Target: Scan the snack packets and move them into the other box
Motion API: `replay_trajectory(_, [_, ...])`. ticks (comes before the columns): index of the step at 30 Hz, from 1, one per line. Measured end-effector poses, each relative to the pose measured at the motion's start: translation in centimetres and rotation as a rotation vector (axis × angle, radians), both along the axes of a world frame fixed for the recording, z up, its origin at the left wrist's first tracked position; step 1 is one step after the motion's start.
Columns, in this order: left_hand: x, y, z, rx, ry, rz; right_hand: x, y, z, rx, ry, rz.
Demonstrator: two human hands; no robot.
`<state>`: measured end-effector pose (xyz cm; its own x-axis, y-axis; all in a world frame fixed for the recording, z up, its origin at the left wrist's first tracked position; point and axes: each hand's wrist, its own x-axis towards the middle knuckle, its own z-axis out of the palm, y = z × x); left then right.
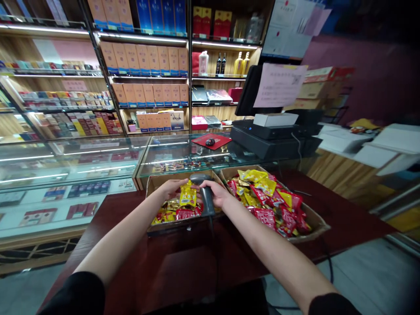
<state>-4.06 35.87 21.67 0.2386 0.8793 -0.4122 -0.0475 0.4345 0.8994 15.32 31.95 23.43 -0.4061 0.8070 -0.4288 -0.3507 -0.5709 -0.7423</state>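
My left hand (173, 189) is closed on a yellow snack packet (188, 195), held upright above a cardboard box (173, 225). Wrapped around the handle of a dark barcode scanner (207, 202) is my right hand (215, 193). The scanner's head lies close beside the packet's top, and its cable hangs down over the table. More yellow packets (164, 216) and a red packet (187, 213) lie in the box beneath both hands. To the right, a second cardboard box (316, 225) is heaped with red and yellow packets (267, 197).
Both boxes stand on a dark red table (177, 258). Behind it is a glass display counter (170, 155) with a mouse (210, 142) on a red pad. A monitor (247, 94) and black cash drawer (262, 142) stand back right. Stocked shelves (149, 78) line the wall.
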Motion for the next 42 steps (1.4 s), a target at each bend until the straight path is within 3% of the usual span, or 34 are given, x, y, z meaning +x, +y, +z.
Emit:
replay_trajectory(4, [1.3,-0.9,0.1,-0.059,-0.035,-0.114,1.8,0.5,0.1,-0.039,0.069,-0.07])
replay_trajectory(9, [2.0,-0.5,-0.4,-0.045,-0.103,-0.1,2.8,0.4,0.0,-0.005,0.168,-0.123])
replay_trajectory(12, [1.8,0.2,-0.9,-0.06,-0.097,-0.063,3.0,-0.2,0.6,-0.034,0.09,-0.214])
replay_trajectory(15, [1.2,0.9,-1.4,-0.063,-0.101,-0.008,2.7,-2.0,1.6,0.025,-0.003,-0.271])
replay_trajectory(19, [0.6,1.3,-1.8,-0.049,-0.142,-0.003,1.3,-5.9,2.7,0.156,-0.062,-0.143])
replay_trajectory(24, [0.2,1.5,-1.9,-0.055,-0.18,-0.024,-1.3,-9.8,1.1,0.246,-0.204,-0.112])
replay_trajectory(29, [0.1,1.7,-2.0,-0.063,-0.191,-0.018,-3.2,-11.3,-1.0,0.23,-0.325,-0.102])
replay_trajectory(42, [-0.1,1.9,-2.3,-0.063,-0.172,-0.025,-4.7,-12.4,-0.6,0.311,-0.372,-0.141])
